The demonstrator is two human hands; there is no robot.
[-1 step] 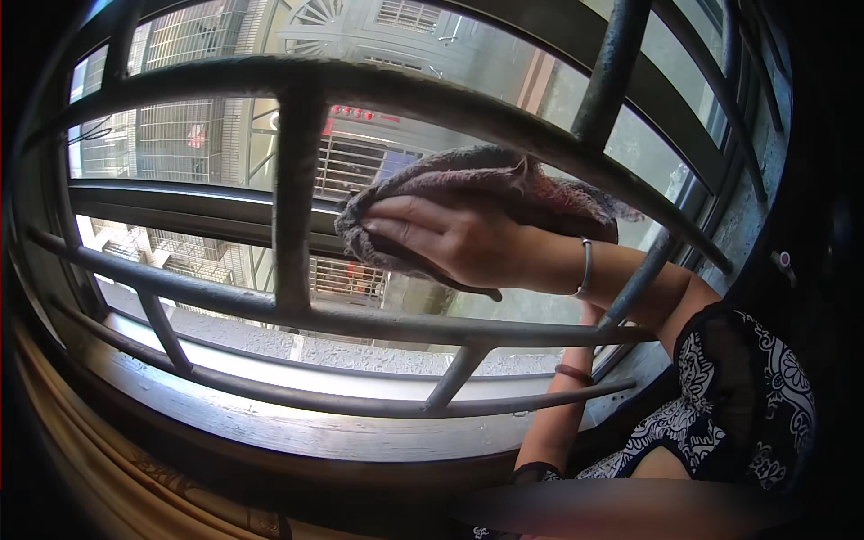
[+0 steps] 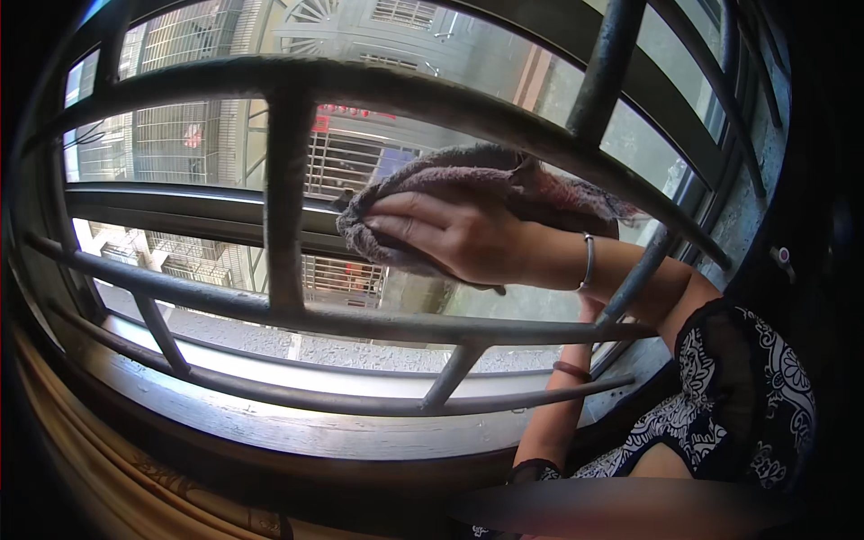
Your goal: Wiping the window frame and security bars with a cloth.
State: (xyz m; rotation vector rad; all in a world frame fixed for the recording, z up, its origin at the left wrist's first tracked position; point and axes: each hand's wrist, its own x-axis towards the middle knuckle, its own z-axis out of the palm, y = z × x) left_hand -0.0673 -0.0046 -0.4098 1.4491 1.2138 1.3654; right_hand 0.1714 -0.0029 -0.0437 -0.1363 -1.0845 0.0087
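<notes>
With right hand (image 2: 463, 241), gripping cloth (image 2: 454, 175) beyond bars (image 2: 423, 328), right of upright bar (image 2: 286, 198). Can't tell left hand's state: hidden behind right forearm (image 2: 553, 256). Could snag cloth's loose right end on bars by pulling back fast, or lose it on far side by slackening grip. Might also knock bracelet (image 2: 589, 261) on slanted bar (image 2: 637, 279) by swinging wide.

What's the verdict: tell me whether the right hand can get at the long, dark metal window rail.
Probably yes: the right hand appears beyond the grey, rounded metal bars, and its crumpled grey-brown cloth overlaps the rail in view.
</notes>
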